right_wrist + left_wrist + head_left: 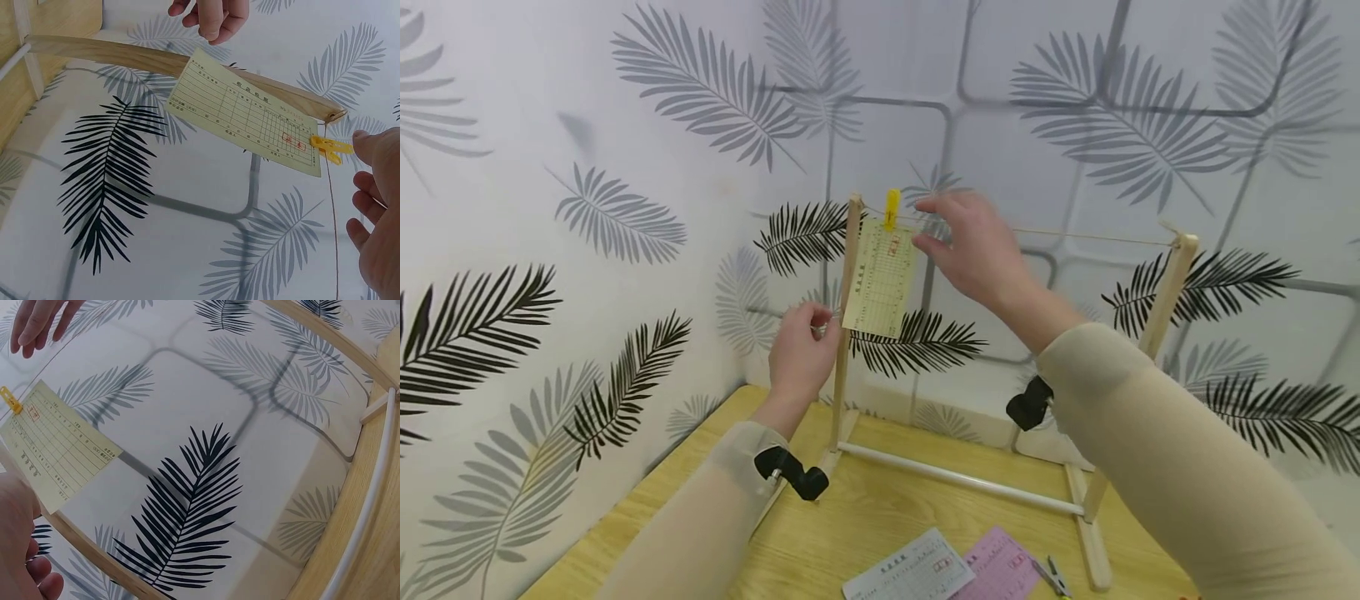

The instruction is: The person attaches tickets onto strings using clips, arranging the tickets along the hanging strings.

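Note:
A pale yellow printed form (880,279) hangs from a thin string (1090,236), held at its upper edge by a yellow clothespin (892,208). To the right of the clothespin is my right hand (977,246), its thumb and fingers parted with nothing between them. The right wrist view shows the thumb close to the handles of the clothespin (332,149), seemingly just apart from them. My left hand (803,346) is beside the left wooden post (844,333), fingers loosely bent and holding nothing; whether it touches the post I cannot tell.
A wooden frame carries the string between its left post and right post (1168,292), with a white bar (958,477) low across it. On the wooden table (692,508) lie a white form (910,571), a pink form (1000,567) and pliers-like tool (1057,577). Patterned wall stands behind.

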A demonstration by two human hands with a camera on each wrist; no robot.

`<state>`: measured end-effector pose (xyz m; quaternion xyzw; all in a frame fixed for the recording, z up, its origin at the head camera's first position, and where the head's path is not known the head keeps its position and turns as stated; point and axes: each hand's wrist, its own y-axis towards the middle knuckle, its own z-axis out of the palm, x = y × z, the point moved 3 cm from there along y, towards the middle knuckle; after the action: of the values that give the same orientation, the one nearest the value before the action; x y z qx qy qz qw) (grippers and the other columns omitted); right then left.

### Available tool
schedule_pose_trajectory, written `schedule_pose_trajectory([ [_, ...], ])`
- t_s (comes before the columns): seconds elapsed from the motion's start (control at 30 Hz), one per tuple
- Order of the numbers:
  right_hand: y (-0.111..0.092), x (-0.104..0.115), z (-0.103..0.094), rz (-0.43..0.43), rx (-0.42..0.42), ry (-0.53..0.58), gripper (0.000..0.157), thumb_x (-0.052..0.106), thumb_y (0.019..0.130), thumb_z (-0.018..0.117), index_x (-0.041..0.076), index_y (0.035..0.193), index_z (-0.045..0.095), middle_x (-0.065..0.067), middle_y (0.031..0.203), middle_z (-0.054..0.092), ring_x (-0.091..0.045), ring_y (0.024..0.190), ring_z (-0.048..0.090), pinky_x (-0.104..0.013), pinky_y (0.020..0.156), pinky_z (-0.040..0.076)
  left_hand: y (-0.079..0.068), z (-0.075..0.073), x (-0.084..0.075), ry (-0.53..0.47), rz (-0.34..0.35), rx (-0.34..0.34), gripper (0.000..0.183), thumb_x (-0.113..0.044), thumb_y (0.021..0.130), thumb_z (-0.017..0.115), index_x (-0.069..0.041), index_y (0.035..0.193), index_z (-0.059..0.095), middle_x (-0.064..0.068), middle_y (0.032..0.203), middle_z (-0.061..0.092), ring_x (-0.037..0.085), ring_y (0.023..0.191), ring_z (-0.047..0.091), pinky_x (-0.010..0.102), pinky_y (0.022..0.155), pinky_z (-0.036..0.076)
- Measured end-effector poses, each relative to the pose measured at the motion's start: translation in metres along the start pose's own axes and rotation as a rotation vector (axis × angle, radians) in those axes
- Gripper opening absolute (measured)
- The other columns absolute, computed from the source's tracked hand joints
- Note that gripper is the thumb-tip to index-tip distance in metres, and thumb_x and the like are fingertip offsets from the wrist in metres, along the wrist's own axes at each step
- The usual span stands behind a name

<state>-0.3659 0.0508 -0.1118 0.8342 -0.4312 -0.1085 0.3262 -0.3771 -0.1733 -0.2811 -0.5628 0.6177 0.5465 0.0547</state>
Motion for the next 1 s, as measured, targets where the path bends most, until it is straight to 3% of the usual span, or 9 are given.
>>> schedule_pose_trajectory([
  [0.3,-0.049,-0.011,0.017,-0.042,0.007,0.025,0.048,0.032,0.098,0.068,0.016,0.142,0.057,-0.005,0.142,0.056,-0.028,0.135,0.045,-0.049,0.107,0.039,-0.013,-0.002,0.008,0.012,0.001,0.008,0.021,-0.025,0.095,0.058,-0.012,0.111,0.064,0.007,0.11,0.059,0.023,0.096,0.058,0.042,0.078,0.048],
  [0.47,-0.076,-0.019,0.028,-0.058,0.037,0.085,0.049,0.03,0.097,0.071,0.012,0.141,0.057,-0.008,0.139,0.058,-0.029,0.132,0.049,-0.048,0.109,0.037,-0.024,0.0,0.016,0.028,0.005,0.029,0.023,-0.027,0.097,0.059,-0.011,0.113,0.062,0.012,0.112,0.059,0.026,0.098,0.056,0.042,0.079,0.047],
  [0.7,-0.117,-0.035,0.04,-0.027,0.091,0.138,0.054,0.037,0.096,0.07,0.013,0.143,0.056,-0.007,0.14,0.057,-0.029,0.132,0.049,-0.049,0.107,0.039,-0.04,-0.001,0.025,0.031,-0.014,0.063,0.03,-0.03,0.097,0.061,-0.01,0.119,0.061,0.01,0.115,0.058,0.028,0.104,0.056,0.045,0.086,0.047],
  [1.0,-0.171,-0.058,0.05,0.082,0.183,0.17,0.057,0.041,0.097,0.067,0.018,0.147,0.052,-0.006,0.144,0.053,-0.028,0.129,0.052,-0.053,0.102,0.044,-0.059,0.005,0.033,0.046,-0.049,0.122,0.033,-0.029,0.098,0.062,-0.009,0.124,0.059,0.012,0.121,0.059,0.03,0.111,0.055,0.047,0.09,0.046],
])
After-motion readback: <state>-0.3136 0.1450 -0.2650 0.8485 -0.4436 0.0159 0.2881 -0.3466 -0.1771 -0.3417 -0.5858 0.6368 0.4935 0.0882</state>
